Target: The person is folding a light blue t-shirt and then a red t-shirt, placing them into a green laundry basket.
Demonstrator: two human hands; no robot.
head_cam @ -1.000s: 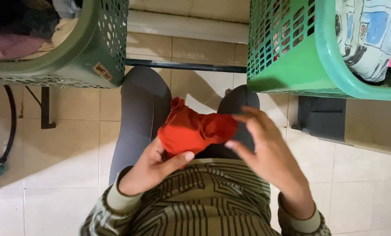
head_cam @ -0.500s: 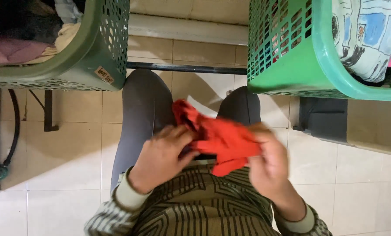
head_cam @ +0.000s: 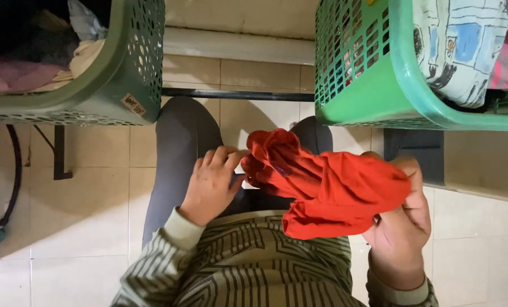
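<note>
Red cloth [head_cam: 333, 187], crumpled and bunched, is held above the person's lap between 2 hands. Left hand [head_cam: 211, 185] pinches its upper end with curled fingers [head_cam: 223, 156]. Right hand [head_cam: 402, 227] grips the wider part, fingers closed around the fabric. Green baskets [head_cam: 373, 85] with laundry stand at both sides.

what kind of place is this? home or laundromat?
Probably a home laundry or utility corner, though I can't rule out a laundromat. Two green plastic laundry baskets full of clothes stand on a tiled floor, and both hands, left hand and right hand, hold a red garment over the lap.
</note>
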